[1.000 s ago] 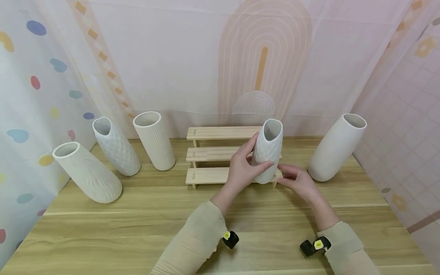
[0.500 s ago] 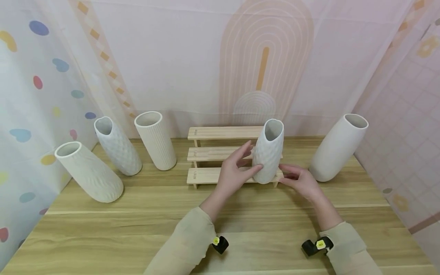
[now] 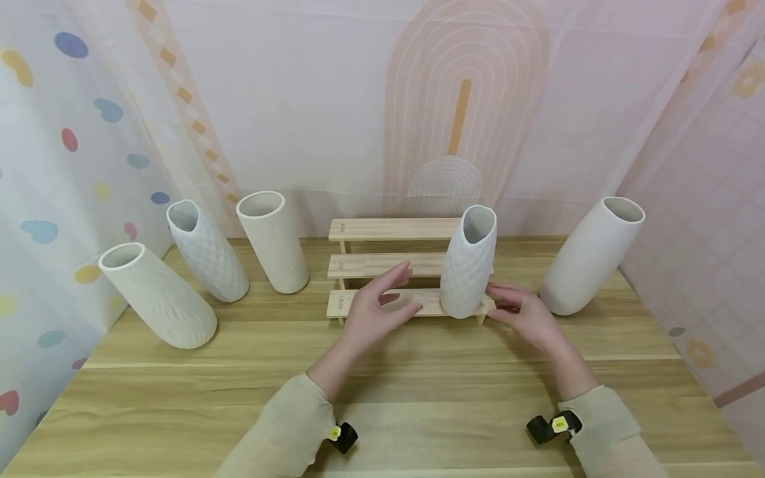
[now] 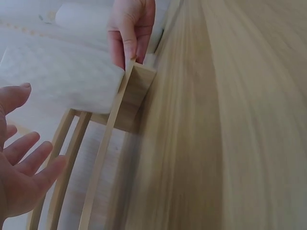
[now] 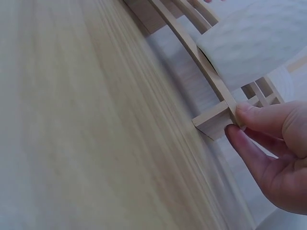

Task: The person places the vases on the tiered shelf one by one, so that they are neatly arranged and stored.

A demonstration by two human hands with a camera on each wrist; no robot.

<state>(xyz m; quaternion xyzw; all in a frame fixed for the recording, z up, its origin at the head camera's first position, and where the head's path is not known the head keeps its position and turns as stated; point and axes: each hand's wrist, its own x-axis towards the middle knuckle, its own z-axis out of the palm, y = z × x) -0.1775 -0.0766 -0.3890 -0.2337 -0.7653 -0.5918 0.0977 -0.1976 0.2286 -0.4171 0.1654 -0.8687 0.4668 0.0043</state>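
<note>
A white vase [image 3: 467, 279] with a dimpled surface and a slanted mouth stands upright on the lowest tier of the three-tier wooden stand [image 3: 391, 230], near its right end. My left hand [image 3: 375, 309] is apart from the vase, over the left part of the lower tiers, its fingers spread and holding nothing. At the right end of the lowest tier, my right hand [image 3: 526, 317] pinches the board's end; the right wrist view shows the thumb [image 5: 254, 115] above the board and a finger beneath it.
Left of the stand are a ribbed vase [image 3: 275, 249], a heart-mouthed vase [image 3: 209, 255] and a wavy-textured vase [image 3: 161, 299]. A smooth white vase [image 3: 588, 259] stands close to the right hand. Patterned curtains [image 3: 323, 99] enclose the wooden table [image 3: 430, 411] behind and at the sides.
My left hand has let go of the dimpled vase and moved left and toward the front. The vase stays on the lowest tier, and my right hand has kept its place at the board's end.
</note>
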